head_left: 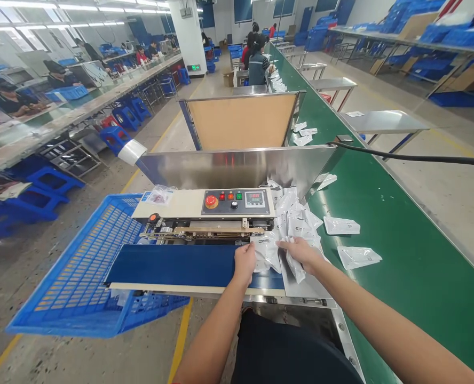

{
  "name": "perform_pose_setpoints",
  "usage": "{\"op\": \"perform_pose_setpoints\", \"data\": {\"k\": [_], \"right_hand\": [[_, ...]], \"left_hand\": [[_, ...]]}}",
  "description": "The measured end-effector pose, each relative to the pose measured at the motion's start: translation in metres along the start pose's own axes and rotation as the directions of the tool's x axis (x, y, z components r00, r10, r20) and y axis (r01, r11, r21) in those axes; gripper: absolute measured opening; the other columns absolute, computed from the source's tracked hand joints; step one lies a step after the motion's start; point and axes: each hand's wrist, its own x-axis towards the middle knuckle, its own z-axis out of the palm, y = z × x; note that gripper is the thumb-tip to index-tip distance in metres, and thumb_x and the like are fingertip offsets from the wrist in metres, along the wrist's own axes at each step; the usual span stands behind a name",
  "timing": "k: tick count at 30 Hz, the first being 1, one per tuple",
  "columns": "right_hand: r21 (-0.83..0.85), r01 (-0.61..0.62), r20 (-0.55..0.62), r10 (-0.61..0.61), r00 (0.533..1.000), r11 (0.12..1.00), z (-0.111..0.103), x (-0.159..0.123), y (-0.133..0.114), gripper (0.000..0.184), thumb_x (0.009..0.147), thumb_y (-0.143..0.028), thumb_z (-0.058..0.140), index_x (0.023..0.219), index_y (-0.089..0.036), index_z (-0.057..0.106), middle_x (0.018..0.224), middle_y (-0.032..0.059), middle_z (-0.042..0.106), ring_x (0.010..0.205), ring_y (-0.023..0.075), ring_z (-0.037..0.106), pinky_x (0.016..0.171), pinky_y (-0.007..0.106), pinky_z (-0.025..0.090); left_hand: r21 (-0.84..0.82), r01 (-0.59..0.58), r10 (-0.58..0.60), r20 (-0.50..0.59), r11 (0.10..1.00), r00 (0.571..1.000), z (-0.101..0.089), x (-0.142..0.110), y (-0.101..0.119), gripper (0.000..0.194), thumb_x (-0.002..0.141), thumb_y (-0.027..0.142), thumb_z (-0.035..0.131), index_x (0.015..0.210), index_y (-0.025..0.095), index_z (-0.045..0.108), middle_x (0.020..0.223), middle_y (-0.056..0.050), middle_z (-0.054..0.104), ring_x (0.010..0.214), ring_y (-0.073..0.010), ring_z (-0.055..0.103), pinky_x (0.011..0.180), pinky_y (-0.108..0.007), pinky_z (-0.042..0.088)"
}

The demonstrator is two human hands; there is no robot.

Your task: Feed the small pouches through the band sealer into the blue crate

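Observation:
A white plastic bag (266, 250) is stretched between my two hands at the right end of a band sealing machine (173, 202). My left hand (245, 262) pinches its left edge, just above the blue conveyor belt (173, 264). On the other side, my right hand (301, 253) has its fingers closed on the bag's right edge. A heap of similar white bags (297, 213) lies right behind and around my right hand. The machine's control panel (237, 201), with a red button and a lit display, faces me.
A blue plastic basket (72, 272) sits at the machine's left end. Along my right runs a green conveyor (405, 277) with several white bags on it. A metal panel (237, 168) stands behind the machine. A black cable (413, 157) crosses at the right.

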Motion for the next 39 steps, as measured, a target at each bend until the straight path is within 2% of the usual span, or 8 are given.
{"op": "perform_pose_setpoints", "data": {"k": [6, 10, 15, 17, 23, 29, 34, 39], "right_hand": [[-0.007, -0.078, 0.009, 0.078, 0.997, 0.997, 0.009, -0.023, -0.016, 0.042, 0.079, -0.061, 0.083, 0.078, -0.02, 0.075, 0.097, 0.0129, 0.083, 0.097, 0.0303, 0.075, 0.085, 0.035, 0.057], [0.117, 0.044, -0.051, -0.038, 0.998, 0.992, 0.007, -0.051, -0.009, 0.058, 0.08, -0.069, 0.081, 0.107, -0.019, 0.083, 0.102, 0.0104, 0.084, 0.099, 0.0304, 0.076, 0.083, 0.035, 0.06], [0.153, 0.091, -0.065, -0.082, 0.995, 0.984, 0.028, -0.075, -0.008, 0.078, 0.077, -0.076, 0.082, 0.125, -0.014, 0.08, 0.092, 0.0094, 0.082, 0.084, 0.0284, 0.075, 0.074, 0.036, 0.061], [0.188, 0.136, -0.066, -0.126, 0.99, 0.973, 0.032, -0.077, -0.008, 0.086, 0.078, -0.076, 0.082, 0.138, -0.015, 0.075, 0.106, 0.012, 0.082, 0.092, 0.0289, 0.076, 0.082, 0.038, 0.062], [0.289, 0.182, -0.111, -0.156, 0.982, 0.94, 0.014, -0.077, 0.011, 0.08, 0.081, -0.08, 0.077, 0.134, -0.02, 0.077, 0.123, 0.0163, 0.081, 0.108, 0.0313, 0.077, 0.092, 0.042, 0.063], [0.034, 0.235, -0.17, -0.226, 0.959, 0.971, -0.004, -0.074, 0.031, 0.057, 0.081, -0.075, 0.078, 0.095, -0.021, 0.087, 0.094, 0.0123, 0.084, 0.09, 0.0325, 0.077, 0.079, 0.04, 0.063], [0.28, -0.008, -0.217, 0.072, 0.974, 0.96, -0.016, -0.041, 0.043, 0.045, 0.073, -0.062, 0.088, 0.072, -0.018, 0.079, 0.066, 0.0064, 0.072, 0.059, 0.0202, 0.066, 0.059, 0.032, 0.06], [0.415, -0.156, -0.107, 0.218, 0.97, 0.896, 0.006, -0.012, 0.027, 0.028, 0.072, -0.041, 0.091, 0.066, -0.019, 0.074, 0.059, 0.0028, 0.066, 0.054, 0.0142, 0.063, 0.057, 0.026, 0.061]], "left_hand": [[0.06, -0.06, 0.067, -0.124, 0.996, 0.99, -0.055, -0.008, 0.015, 0.056, 0.08, 0.072, 0.079, 0.075, 0.016, 0.075, 0.067, -0.006, 0.07, 0.068, -0.024, 0.067, 0.064, -0.031, 0.05], [0.287, -0.316, 0.401, -0.317, 0.904, 0.859, -0.073, -0.054, 0.012, 0.043, 0.095, 0.056, 0.071, 0.117, 0.02, 0.081, 0.122, -0.015, 0.08, 0.111, -0.0314, 0.074, 0.093, -0.04, 0.059], [0.288, -0.54, 0.493, 0.223, 0.791, 0.841, -0.027, -0.105, 0.004, 0.033, 0.1, 0.043, 0.069, 0.122, 0.022, 0.081, 0.119, -0.012, 0.081, 0.104, -0.0274, 0.076, 0.091, -0.037, 0.062], [0.262, -0.583, 0.515, 0.285, 0.769, 0.808, -0.006, -0.107, 0.005, 0.031, 0.105, 0.043, 0.062, 0.116, 0.021, 0.082, 0.113, -0.011, 0.082, 0.1, -0.0254, 0.075, 0.088, -0.034, 0.06], [0.237, -0.435, 0.43, 0.074, 0.869, 0.9, 0.014, -0.082, 0.004, 0.055, 0.108, 0.059, 0.052, 0.087, 0.016, 0.079, 0.074, -0.005, 0.071, 0.068, -0.0188, 0.061, 0.065, -0.028, 0.049], [0.153, -0.414, 0.389, 0.17, 0.898, 0.906, 0.026, -0.068, -0.005, 0.044, 0.102, 0.054, 0.064, 0.107, 0.015, 0.085, 0.1, -0.012, 0.082, 0.09, -0.0257, 0.072, 0.084, -0.033, 0.056], [0.11, -0.164, 0.168, -0.024, 0.98, 0.986, 0.041, -0.034, -0.01, 0.047, 0.088, 0.06, 0.075, 0.078, 0.015, 0.083, 0.068, -0.006, 0.072, 0.07, -0.0221, 0.065, 0.066, -0.029, 0.05], [0.039, -0.067, 0.072, -0.153, 0.997, 0.986, 0.032, -0.008, -0.01, 0.046, 0.076, 0.06, 0.085, 0.069, 0.014, 0.08, 0.06, -0.003, 0.065, 0.064, -0.0187, 0.06, 0.06, -0.027, 0.045]]}}
